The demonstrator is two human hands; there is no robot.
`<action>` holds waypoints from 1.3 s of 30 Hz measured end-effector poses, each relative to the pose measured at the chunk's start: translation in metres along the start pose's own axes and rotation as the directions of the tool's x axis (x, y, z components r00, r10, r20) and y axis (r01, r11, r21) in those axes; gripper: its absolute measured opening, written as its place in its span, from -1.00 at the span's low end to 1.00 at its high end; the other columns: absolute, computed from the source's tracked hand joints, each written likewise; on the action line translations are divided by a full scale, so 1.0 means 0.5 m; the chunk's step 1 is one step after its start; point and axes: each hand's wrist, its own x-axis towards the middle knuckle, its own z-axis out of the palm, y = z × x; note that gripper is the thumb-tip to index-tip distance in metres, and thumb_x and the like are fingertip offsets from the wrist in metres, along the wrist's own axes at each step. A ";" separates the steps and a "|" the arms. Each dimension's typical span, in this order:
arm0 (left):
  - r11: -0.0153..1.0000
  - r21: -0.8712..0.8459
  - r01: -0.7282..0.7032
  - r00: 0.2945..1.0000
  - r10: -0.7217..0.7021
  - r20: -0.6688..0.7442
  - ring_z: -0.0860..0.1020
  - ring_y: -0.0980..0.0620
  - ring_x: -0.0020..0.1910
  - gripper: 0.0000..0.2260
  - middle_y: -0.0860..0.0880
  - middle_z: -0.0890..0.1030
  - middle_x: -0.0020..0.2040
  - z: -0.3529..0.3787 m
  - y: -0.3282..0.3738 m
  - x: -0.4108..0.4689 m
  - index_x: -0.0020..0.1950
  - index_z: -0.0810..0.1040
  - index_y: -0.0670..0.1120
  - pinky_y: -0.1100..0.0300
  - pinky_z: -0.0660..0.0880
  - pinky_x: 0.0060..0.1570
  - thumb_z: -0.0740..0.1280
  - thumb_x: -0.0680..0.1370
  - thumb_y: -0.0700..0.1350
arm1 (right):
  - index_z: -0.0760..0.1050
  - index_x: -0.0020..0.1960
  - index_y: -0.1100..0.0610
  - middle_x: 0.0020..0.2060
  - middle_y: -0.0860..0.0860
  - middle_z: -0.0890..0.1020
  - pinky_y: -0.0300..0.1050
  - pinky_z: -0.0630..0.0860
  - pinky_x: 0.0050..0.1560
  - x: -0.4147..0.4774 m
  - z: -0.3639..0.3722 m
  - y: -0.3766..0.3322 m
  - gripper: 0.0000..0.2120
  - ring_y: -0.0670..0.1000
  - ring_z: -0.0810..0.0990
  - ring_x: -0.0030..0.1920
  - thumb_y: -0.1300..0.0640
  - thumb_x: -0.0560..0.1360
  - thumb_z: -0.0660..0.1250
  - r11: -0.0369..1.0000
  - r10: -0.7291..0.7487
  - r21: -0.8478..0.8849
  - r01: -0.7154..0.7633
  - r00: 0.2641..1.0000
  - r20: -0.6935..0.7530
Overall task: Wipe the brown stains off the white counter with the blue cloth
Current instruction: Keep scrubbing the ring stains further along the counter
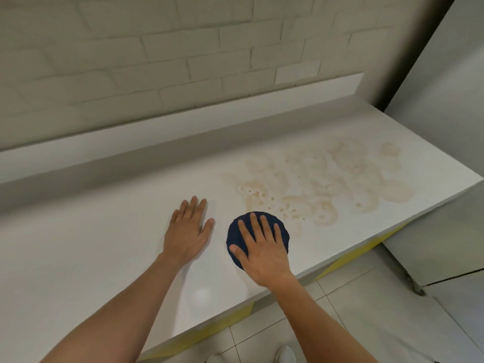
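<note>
A dark blue cloth [235, 231], bunched into a round pad, lies on the white counter [91, 244]. My right hand [262, 247] presses flat on the cloth with straight, spread fingers and covers most of it. My left hand [190, 231] rests flat on the bare counter just left of the cloth, fingers straight. Light brown stains [327, 184] spread in smeared swirls over the counter to the right of and beyond the cloth, as far as the right end. The cloth's far right edge lies at the nearest stains.
A raised white ledge [183, 132] runs along the back of the counter under a white brick wall [157, 48]. The counter's front edge [275, 286] runs diagonally, with yellow panels below it. A tiled floor [366, 310] and a grey door lie to the right.
</note>
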 end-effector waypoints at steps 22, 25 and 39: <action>0.998 0.067 0.011 0.999 -0.008 -0.054 -0.24 0.08 0.62 -0.35 0.11 -0.17 0.65 0.033 -0.014 0.012 0.66 -0.12 0.16 0.07 -0.24 0.57 -0.23 0.60 0.37 | -0.06 0.59 -0.27 0.62 -0.05 0.06 0.20 -0.09 0.55 0.053 0.001 0.051 -0.47 0.11 0.00 0.61 -0.33 0.65 -0.16 1.000 -0.013 -0.008 0.012 0.998 -0.062; 0.997 0.071 0.012 0.998 -0.008 -0.065 -0.22 0.08 0.62 -0.36 0.11 -0.15 0.65 0.034 -0.014 0.014 0.66 -0.09 0.16 0.07 -0.23 0.57 -0.20 0.61 0.37 | -0.12 0.58 -0.31 0.62 -0.06 0.02 0.20 -0.06 0.54 0.079 -0.025 0.126 -0.46 0.10 -0.01 0.61 -0.37 0.63 -0.18 0.997 0.067 -0.025 -0.069 0.996 -0.056; 0.996 -0.077 0.045 0.992 -0.054 -0.116 -0.10 0.08 0.63 -0.38 0.10 -0.05 0.66 0.001 -0.023 0.059 0.66 0.02 0.13 0.12 -0.15 0.57 -0.11 0.63 0.33 | -0.10 0.58 -0.33 0.61 -0.09 0.06 0.19 -0.04 0.55 0.115 -0.018 0.131 -0.47 0.08 0.03 0.60 -0.36 0.64 -0.13 0.995 -0.092 -0.029 0.091 0.995 -0.039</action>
